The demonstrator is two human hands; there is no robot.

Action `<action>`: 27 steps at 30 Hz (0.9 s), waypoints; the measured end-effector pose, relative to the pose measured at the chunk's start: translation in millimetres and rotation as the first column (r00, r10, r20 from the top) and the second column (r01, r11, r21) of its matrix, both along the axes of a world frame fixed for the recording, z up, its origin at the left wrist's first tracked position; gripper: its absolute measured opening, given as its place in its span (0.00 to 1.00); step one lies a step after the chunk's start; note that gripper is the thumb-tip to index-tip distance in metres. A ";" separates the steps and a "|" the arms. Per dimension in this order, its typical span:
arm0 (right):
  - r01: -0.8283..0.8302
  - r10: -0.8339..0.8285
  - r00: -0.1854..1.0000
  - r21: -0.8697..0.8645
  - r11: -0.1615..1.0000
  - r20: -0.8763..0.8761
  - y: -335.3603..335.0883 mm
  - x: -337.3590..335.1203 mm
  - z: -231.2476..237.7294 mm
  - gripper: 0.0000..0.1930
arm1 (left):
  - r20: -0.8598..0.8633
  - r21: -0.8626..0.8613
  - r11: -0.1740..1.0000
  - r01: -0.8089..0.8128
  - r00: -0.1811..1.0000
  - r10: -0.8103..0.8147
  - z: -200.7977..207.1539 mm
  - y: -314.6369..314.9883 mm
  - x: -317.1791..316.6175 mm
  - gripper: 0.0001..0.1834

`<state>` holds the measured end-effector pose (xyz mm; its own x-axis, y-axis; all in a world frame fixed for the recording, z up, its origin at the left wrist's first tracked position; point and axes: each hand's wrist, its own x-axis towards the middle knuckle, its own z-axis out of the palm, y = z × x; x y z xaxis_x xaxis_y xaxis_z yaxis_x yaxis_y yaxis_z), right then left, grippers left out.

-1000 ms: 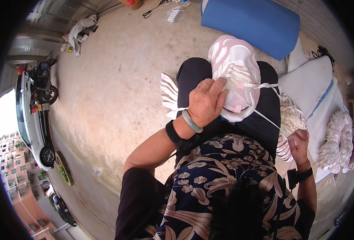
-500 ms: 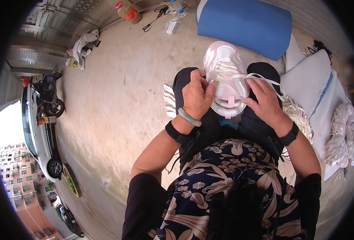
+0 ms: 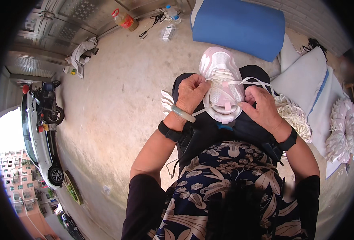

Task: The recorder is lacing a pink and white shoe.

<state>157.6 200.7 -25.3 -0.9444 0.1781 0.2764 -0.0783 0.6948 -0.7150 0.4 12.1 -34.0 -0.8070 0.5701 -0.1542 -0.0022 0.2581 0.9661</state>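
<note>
A white and pink sneaker (image 3: 221, 64) rests between my knees, toe pointing away from me. White shoelace (image 3: 224, 76) crosses its tongue, and one loose length (image 3: 259, 83) runs off to the right above my right hand. At the shoe's left edge, my left hand (image 3: 191, 94) pinches a strand of lace; a flat lace end shows below its thumb. My right hand (image 3: 262, 109) is at the right side of the opening, fingers curled and thumb against the shoe's edge, closed on a bit of lace mostly hidden by the fingertips.
A bundle of white laces (image 3: 293, 118) lies beside my right knee, near white sheeting (image 3: 305, 82) and a stack of pale shoe parts (image 3: 342, 130). Beyond the sneaker lies a blue roll (image 3: 239, 28). Bottles (image 3: 126, 21) stand at the far wall; a motorcycle (image 3: 49, 104) is at left.
My left hand has drawn slightly left and down along the shoe's edge, and a lace end now shows below it. My right hand's fingers have curled in more, lower beside the opening.
</note>
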 end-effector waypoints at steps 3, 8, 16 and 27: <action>0.008 -0.008 1.000 -0.003 1.000 0.012 1.7 0.1 -2.4 0.15 | -0.054 -0.022 1.000 -0.007 0.999 0.006 -4.0 1.9 -1.7 0.04; 0.042 -0.042 0.999 -0.015 0.999 -0.010 1.3 -4.8 0.0 0.15 | -0.423 -0.089 0.994 -0.065 0.906 0.021 10.8 9.8 4.1 0.01; 0.135 -0.133 0.991 -0.100 0.986 0.027 -4.6 -13.0 5.8 0.23 | -0.955 -0.167 0.986 0.004 0.248 -0.163 46.8 17.5 6.6 0.13; 0.112 -0.106 0.993 0.115 0.987 -0.058 -10.1 -15.5 -2.0 0.27 | -0.896 -0.310 0.950 0.028 0.326 -0.302 19.9 42.0 46.6 0.11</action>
<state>142.1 190.5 -27.3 -0.9049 0.2426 0.3497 -0.0320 0.7805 -0.6243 47.0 54.1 -14.1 -0.3933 0.7735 0.4971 0.9192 0.3198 0.2297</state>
